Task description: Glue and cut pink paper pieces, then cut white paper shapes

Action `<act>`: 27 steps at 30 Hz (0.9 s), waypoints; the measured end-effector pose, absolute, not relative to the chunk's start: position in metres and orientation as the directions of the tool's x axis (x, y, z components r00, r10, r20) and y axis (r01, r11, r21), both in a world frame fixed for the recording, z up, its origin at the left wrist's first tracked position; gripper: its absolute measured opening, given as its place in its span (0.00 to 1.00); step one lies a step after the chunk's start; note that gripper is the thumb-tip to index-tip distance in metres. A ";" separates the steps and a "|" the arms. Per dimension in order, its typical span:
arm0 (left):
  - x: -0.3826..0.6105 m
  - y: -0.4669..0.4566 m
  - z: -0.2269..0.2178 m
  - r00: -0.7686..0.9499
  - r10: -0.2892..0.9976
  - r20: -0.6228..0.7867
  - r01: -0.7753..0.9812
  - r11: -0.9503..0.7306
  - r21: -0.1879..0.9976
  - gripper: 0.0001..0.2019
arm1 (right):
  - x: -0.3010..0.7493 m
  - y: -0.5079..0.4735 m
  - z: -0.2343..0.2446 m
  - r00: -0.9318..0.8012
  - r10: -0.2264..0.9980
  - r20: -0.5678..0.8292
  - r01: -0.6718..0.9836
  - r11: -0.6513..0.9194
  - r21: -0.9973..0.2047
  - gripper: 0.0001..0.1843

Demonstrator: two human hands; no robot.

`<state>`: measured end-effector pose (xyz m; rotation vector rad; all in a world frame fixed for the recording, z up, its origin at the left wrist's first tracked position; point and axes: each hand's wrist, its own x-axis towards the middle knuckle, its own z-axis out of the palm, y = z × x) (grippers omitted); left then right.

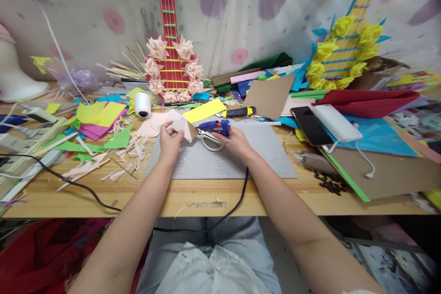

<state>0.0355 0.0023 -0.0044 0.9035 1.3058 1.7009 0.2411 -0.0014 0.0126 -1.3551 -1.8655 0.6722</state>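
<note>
Two forearms (132, 223): left grip (170, 141) clamped on one pink paper (181, 126), right grip (237, 141) on one glue gun (211, 126).

Upright at the back, a red model guitar (171, 72) ringed with pale pink paper flowers (194, 71); farther right, tilted, a yellow model guitar (344, 57) with yellow flowers (325, 50). Bamboo skewers (127, 72) left of the red one. On the right, a black smartphone (311, 126) just beside a white power bank (336, 123); small black rings (331, 183) nearer the front.
</note>
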 end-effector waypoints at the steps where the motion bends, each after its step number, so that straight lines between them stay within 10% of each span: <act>1: 0.035 0.002 -0.005 -0.428 0.901 0.068 -0.164 -0.152 0.975 0.25 | 0.241 -0.002 0.013 -0.185 0.950 0.250 0.574 0.311 -0.758 0.21; 27: 0.037 -0.001 -0.005 -0.278 0.956 0.089 -0.165 -0.139 0.976 0.27 | 0.240 0.003 0.010 -0.147 0.948 0.282 0.609 0.312 -0.729 0.19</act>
